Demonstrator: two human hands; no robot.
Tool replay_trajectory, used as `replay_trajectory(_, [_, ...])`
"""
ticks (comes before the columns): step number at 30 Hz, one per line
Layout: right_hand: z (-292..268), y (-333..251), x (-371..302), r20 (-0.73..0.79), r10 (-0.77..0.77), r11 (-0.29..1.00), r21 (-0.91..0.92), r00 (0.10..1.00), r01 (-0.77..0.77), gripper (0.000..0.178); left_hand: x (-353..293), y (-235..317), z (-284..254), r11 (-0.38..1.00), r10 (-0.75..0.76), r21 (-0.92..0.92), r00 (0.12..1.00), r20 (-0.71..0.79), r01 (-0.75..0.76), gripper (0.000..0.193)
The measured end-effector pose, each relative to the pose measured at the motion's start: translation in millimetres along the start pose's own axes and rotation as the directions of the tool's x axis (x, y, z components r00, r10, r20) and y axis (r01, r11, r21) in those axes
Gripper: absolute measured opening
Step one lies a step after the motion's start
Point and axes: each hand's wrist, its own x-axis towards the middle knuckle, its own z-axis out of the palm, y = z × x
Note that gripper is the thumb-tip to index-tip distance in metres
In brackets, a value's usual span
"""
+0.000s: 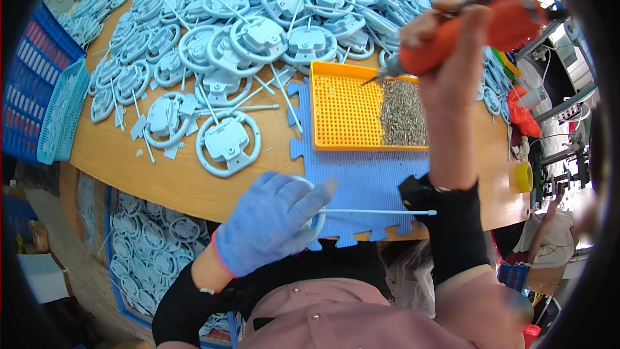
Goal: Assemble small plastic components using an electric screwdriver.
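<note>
In a blue knitted glove, my left hand (266, 221) is closed around a light-blue plastic toy steering wheel (319, 221), mostly hidden by the fingers. A thin light-blue rod (381, 211) extends rightward from it, over the blue foam mat (361, 178). Bare and raised, my right hand (445, 45) grips an orange-red power screwdriver (510, 16). Its thin bit points left, above a yellow perforated tray (371, 148). Many small metal screws (403, 113) fill the tray's right part. Nearest my left hand on the table, another steering wheel (227, 143) lies flat.
A large heap of light-blue wheels (303, 0) covers the table's far side. Blue plastic baskets (64, 113) stand at the left. Below the table edge, a blue-edged container (152, 245) holds more wheels. A yellow tape roll (520, 176) sits by the right edge.
</note>
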Motion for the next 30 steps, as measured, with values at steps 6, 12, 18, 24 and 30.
replay_trajectory(6, [35.1,-42.3,-73.5,0.196,0.263,0.963,0.004,0.944,-0.269,0.068,-2.7,-11.6,7.7,0.998,0.061,-0.022,0.975,-0.213,-0.067,0.074])
replay_trajectory(12, [65.7,-16.2,-100.8,0.22,0.24,0.954,0.127,0.945,-0.272,0.072,-48.1,-21.9,11.4,0.979,-0.155,-0.165,0.963,-0.221,0.12,0.088])
replay_trajectory(18, [96.9,-12.7,-116.4,0.308,0.333,0.942,-0.139,0.891,-0.305,0.068,-45.9,-21.6,14.3,0.918,-0.304,-0.295,0.948,-0.096,0.265,0.093])
replay_trajectory(24, [110.1,6.2,-123.3,0.358,0.368,0.93,-0.129,0.858,-0.345,0.061,-53.3,-30.5,23.0,0.931,-0.264,-0.302,0.951,-0.163,0.206,0.091])
replay_trajectory(30, [118.7,8.8,-129.1,0.458,0.407,0.913,-0.173,0.791,-0.37,0.056,-48.9,-40.4,48.7,0.864,-0.321,-0.481,0.899,-0.298,0.149,0.072])
